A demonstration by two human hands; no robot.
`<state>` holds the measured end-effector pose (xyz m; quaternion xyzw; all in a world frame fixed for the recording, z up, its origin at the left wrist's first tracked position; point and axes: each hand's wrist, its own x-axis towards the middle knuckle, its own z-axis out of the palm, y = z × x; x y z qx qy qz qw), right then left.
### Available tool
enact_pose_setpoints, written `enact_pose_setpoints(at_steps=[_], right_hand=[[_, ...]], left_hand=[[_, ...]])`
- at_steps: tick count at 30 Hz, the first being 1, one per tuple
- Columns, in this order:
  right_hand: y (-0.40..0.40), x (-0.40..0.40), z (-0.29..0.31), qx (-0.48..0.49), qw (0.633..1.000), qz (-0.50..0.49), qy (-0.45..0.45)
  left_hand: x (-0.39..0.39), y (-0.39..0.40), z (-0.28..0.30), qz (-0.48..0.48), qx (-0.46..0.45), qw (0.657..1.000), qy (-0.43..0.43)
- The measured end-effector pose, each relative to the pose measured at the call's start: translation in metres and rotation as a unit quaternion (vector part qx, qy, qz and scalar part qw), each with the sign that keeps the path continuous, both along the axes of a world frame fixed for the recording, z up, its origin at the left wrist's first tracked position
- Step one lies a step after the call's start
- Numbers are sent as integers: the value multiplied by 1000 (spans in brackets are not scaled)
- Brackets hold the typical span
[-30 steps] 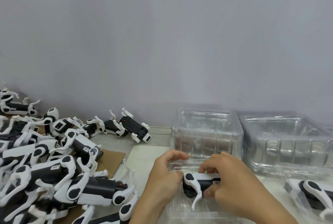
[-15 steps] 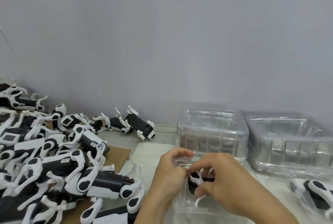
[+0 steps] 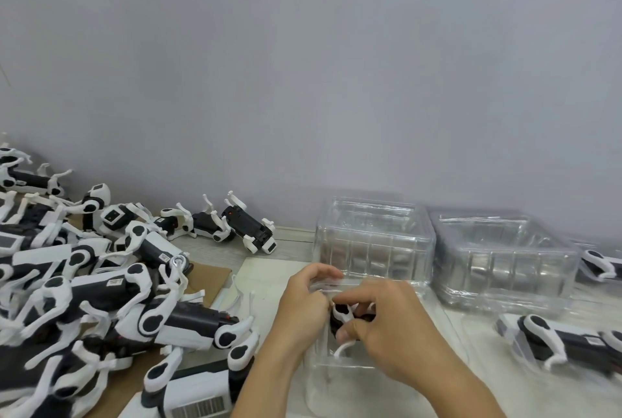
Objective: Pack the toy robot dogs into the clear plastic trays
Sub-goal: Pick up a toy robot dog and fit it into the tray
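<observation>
A black and white toy robot dog (image 3: 343,315) sits inside a clear plastic tray (image 3: 331,380) near the table's front edge. My right hand (image 3: 390,326) curls over the dog, thumb and fingers around it, hiding most of its body. My left hand (image 3: 303,300) grips the tray's left rim beside the dog. One white leg (image 3: 341,348) pokes out below my right thumb.
A heap of loose toy dogs (image 3: 101,300) covers the left side on cardboard (image 3: 212,274). Two stacks of clear trays (image 3: 373,242) (image 3: 501,263) stand against the wall. Trays with packed dogs (image 3: 565,340) lie at the right.
The dog has sunk deeper into the tray and my right hand now covers more of it. My left hand shifted from the dog's end to the tray rim. The camera tilted up slightly.
</observation>
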<state>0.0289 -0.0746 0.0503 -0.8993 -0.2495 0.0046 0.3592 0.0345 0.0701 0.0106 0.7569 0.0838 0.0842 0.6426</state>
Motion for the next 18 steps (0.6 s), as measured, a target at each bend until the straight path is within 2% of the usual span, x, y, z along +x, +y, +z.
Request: enact_pose_setpoints(at_steps=[4,7,12,15,18], right_hand=[[-11,2,-1,34,999,22,28],[-20,0,-1,31,999,32,16],[-48,0,-4,32,994,-95,-41],[-59,-1,-3,13,991,-129,-17],[-62,-3,-6,56,986,-153,-21]], left_hand=[[-3,-1,1,-16,20,1000,-1],[-6,1,0,-28,44,999,-5],[-10,2,-1,-20,75,997,-16],[-10,1,0,-15,90,996,-20],[-9,1,1,-20,111,993,-23]])
